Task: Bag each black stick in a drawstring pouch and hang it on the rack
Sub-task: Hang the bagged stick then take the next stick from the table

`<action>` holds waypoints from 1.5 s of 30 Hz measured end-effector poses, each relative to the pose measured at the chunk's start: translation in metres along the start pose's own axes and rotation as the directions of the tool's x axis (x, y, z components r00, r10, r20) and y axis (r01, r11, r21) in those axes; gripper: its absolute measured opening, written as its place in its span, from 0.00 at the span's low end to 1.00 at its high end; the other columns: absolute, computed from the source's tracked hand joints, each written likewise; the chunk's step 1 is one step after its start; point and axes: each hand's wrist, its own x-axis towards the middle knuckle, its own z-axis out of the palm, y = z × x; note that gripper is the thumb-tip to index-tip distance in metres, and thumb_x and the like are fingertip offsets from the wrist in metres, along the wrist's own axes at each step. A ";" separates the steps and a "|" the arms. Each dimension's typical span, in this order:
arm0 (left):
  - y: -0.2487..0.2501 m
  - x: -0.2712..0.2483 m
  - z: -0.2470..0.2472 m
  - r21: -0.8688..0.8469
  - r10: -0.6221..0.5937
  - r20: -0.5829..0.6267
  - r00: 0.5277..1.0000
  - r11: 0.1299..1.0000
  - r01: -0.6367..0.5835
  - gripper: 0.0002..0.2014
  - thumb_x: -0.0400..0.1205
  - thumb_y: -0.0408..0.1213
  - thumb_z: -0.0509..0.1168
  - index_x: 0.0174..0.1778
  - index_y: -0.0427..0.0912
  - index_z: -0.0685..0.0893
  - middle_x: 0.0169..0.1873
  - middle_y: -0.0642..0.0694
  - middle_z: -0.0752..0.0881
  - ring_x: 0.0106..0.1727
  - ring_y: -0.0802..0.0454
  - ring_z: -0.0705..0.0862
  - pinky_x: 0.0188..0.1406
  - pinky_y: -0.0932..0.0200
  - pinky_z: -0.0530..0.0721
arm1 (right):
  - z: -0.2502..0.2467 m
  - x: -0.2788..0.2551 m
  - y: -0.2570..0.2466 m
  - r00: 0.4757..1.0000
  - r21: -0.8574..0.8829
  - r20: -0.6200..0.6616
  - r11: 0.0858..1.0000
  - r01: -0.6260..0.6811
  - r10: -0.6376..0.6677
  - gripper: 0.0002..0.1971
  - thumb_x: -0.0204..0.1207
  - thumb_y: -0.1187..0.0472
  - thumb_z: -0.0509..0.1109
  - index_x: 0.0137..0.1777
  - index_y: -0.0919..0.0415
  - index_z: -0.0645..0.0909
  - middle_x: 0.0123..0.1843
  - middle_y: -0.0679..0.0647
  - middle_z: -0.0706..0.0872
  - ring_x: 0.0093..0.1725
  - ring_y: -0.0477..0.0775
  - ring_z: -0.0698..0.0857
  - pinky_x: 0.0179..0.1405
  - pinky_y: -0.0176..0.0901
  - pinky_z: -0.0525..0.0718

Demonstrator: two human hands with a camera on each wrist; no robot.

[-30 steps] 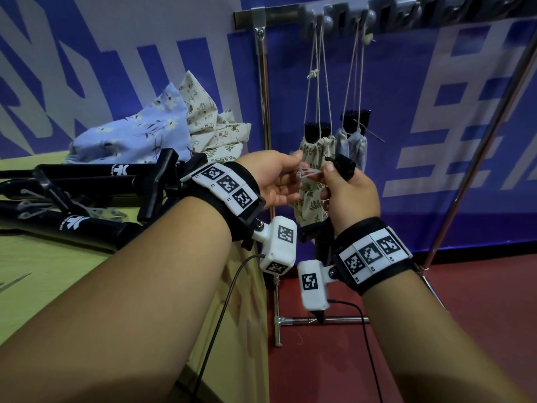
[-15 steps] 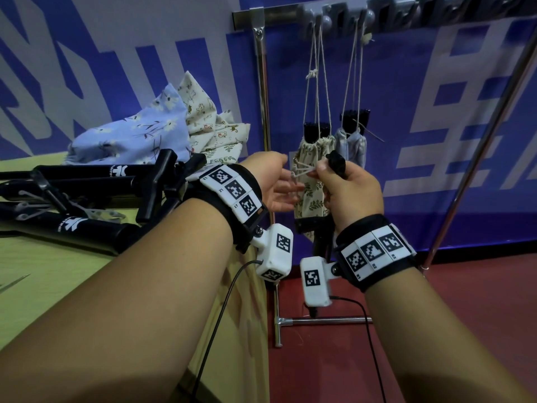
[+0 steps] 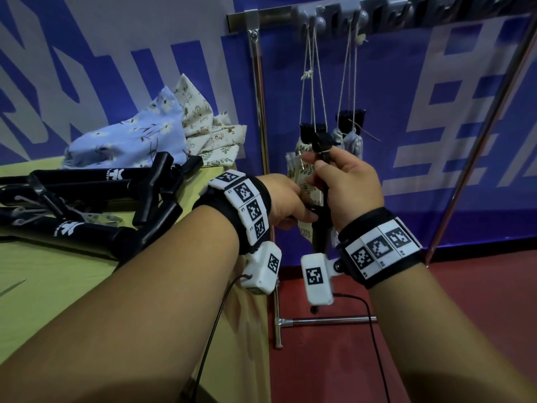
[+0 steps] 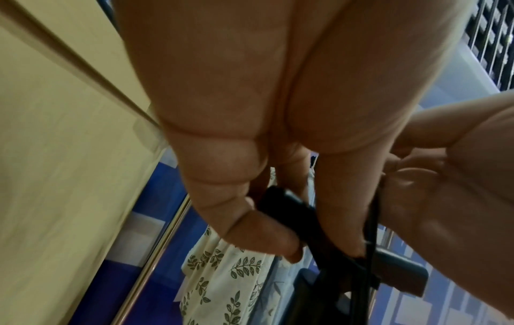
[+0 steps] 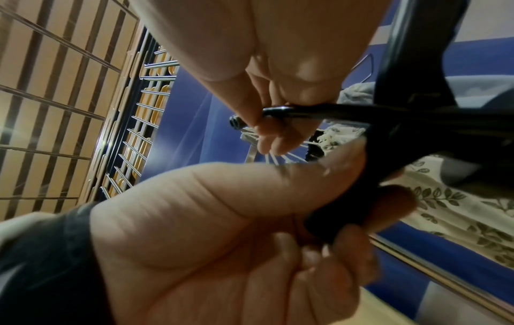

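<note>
My right hand (image 3: 347, 184) grips a black stick (image 3: 322, 141) upright in front of the rack (image 3: 261, 17). My left hand (image 3: 286, 205) curls round a lower black side piece of the same stick (image 4: 286, 207). In the right wrist view the right fingers pinch the thin rod (image 5: 292, 111) and the left hand holds the thick part (image 5: 347, 209). Just behind the hands hangs a leaf-print pouch (image 3: 302, 184) on cords from a hook, a black stick end poking out of its top. A grey-blue pouch (image 3: 353, 142) hangs beside it.
Several more black sticks (image 3: 87, 199) lie piled on the yellow-green table (image 3: 58, 286) at my left. Loose fabric pouches (image 3: 130, 141) are heaped at the table's back. The rack's upright pole (image 3: 260, 112) stands by the table corner, its foot (image 3: 325, 321) on the red floor.
My left hand has let go near the stick's top and dropped to grip its lower black piece. The right hand has lifted the stick a little higher.
</note>
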 end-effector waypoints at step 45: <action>0.046 -0.039 -0.042 -0.382 -0.090 -0.481 0.872 0.917 -0.116 0.26 0.86 0.61 0.64 0.63 0.40 0.85 0.47 0.41 0.93 0.39 0.45 0.91 0.43 0.43 0.95 | 0.050 0.009 -0.015 0.988 -0.149 0.011 0.977 0.154 -0.154 0.14 0.93 0.50 0.64 0.71 0.41 0.88 0.58 0.34 0.92 0.58 0.31 0.89 0.59 0.35 0.87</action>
